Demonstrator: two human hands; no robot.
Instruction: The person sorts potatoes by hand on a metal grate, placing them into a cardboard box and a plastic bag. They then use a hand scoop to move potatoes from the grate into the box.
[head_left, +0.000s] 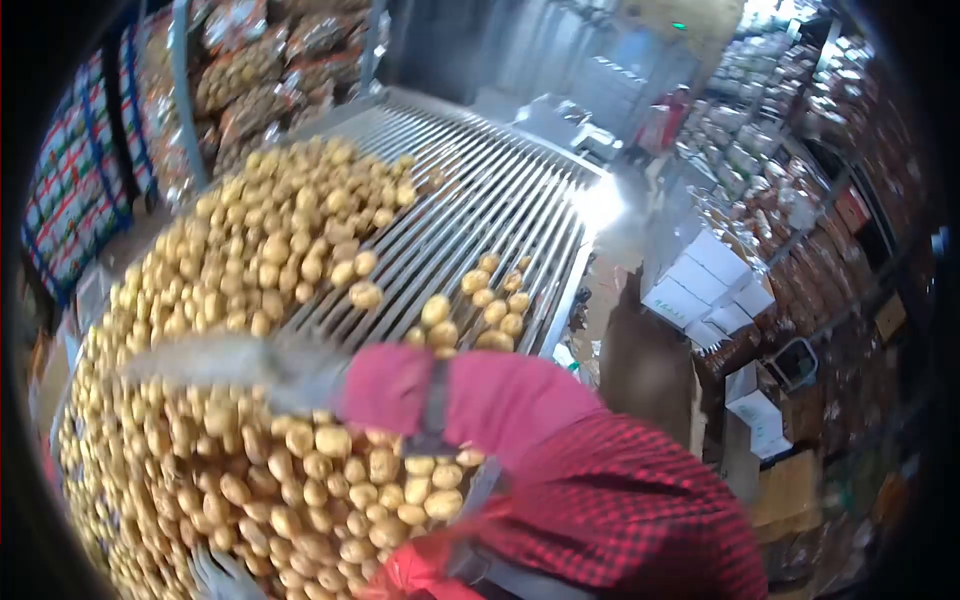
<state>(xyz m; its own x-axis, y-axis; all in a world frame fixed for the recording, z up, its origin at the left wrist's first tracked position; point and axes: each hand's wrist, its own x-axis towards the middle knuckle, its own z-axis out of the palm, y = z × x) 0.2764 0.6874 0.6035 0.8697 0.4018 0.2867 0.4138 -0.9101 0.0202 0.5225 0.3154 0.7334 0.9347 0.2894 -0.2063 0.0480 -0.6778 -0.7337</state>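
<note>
A worker's two gloved hands were over a heap of potatoes [250, 300] far too many to count, piled on one steel roller table [490, 190]. Nearest, at 7 o'clock, the left hand [218, 578] lay low on the pile in a grey glove, only partly in frame, its fingers seemingly apart and closed on nothing. Just beyond it, the right hand [225, 362] reached across toward 9 o'clock from a red plaid sleeve [620, 500] with a pink cuff [400, 385]; motion blur left it impossible to tell whether its fingers were apart or together. The heap filled the table from 7 to 11 o'clock, while a separate cluster [490, 300] of about a dozen potatoes sat on bare rollers near the centre, with one loose potato [365, 295] between the two groups. At 3 o'clock stood a stack of roughly five white boxes [705, 280]. Netted sacks [260, 70] were stacked at 11 o'clock, and one person in red [665, 122] stood far off at 1 o'clock.
</note>
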